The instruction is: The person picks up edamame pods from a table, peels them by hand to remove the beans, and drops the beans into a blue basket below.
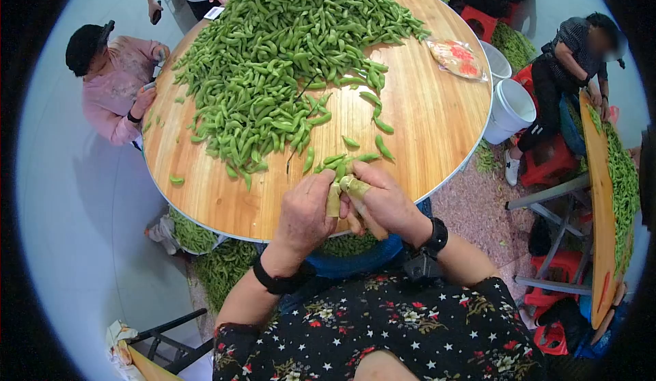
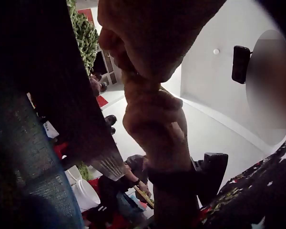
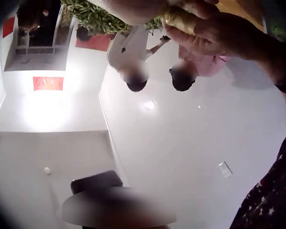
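Note:
Both hands meet at the near edge of the round wooden table [image 1: 437, 114]. My left hand [image 1: 307, 207] and right hand [image 1: 389, 200] pinch a green soybean pod [image 1: 342, 169] between them, partly hidden by the fingers. Yellowish coverings [image 1: 333, 200] wrap the thumbs. Several loose pods [image 1: 335, 159] lie just beyond the fingertips. A large heap of green soybean pods [image 1: 273, 73] covers the far and left parts of the tabletop. In the right wrist view, a yellowish covering [image 3: 181, 21] shows on the left thumb; the left wrist view is dark around the fingers.
A clear bag with red markings [image 1: 456, 58] lies at the table's right. White buckets [image 1: 509, 111] stand beside it. A person in pink [image 1: 116, 87] is at the left edge; another sits at the right [image 1: 567, 66] by a wooden board. More pods [image 1: 225, 271] lie below the table.

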The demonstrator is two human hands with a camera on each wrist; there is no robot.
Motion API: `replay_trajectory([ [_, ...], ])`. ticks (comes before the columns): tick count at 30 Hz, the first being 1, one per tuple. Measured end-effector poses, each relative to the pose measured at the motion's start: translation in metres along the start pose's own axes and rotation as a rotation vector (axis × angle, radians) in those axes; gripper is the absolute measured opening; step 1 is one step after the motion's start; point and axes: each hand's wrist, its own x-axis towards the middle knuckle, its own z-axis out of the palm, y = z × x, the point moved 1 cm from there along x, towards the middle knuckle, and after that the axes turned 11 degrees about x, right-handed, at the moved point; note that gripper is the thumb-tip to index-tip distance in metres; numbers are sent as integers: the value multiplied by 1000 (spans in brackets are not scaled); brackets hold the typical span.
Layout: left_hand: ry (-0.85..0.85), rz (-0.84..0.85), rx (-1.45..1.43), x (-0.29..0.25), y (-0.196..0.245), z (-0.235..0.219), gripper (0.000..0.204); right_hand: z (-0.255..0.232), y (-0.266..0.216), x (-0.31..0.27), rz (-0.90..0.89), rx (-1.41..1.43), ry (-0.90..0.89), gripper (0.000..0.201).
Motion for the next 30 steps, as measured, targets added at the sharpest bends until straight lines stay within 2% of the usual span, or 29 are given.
replay_trajectory([
  [2, 96, -113, -127, -1, 2, 3, 19, 1, 3, 0, 55, 111, -1, 16],
  [3, 89, -105, -110, 1, 0, -1, 19, 4, 5, 5, 44, 125, -11, 16],
  [5, 33, -399, -302, -1, 3, 2, 15, 2, 12, 8, -11, -59, 57, 14],
  [6, 25, -408, -305, -2, 0, 3, 15, -1, 18, 9, 0, -55, 61, 14],
  [8, -165, -851, -966, -2, -16, 13, 15, -10, 20, 15, -509, -734, 97, 13],
  [9, -164, -849, -967, -2, -17, 16, 15, -12, 17, 15, -510, -736, 97, 13],
  [11, -90, -510, -613, -2, -17, 16, 16, -15, 9, 13, -392, -701, 20, 17],
  [12, -90, -509, -611, -1, -15, 14, 16, -14, 8, 11, -394, -700, 20, 17],
  [14, -91, -445, -424, 2, -8, 9, 18, -13, 2, 8, -466, -736, 210, 22],
  [15, -90, -442, -423, 2, -8, 9, 18, -11, -1, 8, -469, -736, 210, 22],
  [17, -42, -269, -238, 1, -5, 7, 21, -8, -7, 10, -542, -745, 220, 25],
  [21, -59, -179, -217, 0, 1, 0, 34, -15, -4, 15, -559, -839, 139, 25],
  [24, -107, -75, -83, -3, 3, -1, 48, -11, -3, 15, -587, -928, 123, 23],
  [27, -133, -58, -92, 1, 10, -8, 41, -14, -1, 17, -659, -1011, 59, 23],
  [28, -132, -60, -93, 1, 9, -7, 41, -14, -1, 17, -591, -947, 38, 19],
  [30, -98, -150, -308, 1, 2, -3, 24, -14, -7, 14, -523, -885, 16, 16],
])
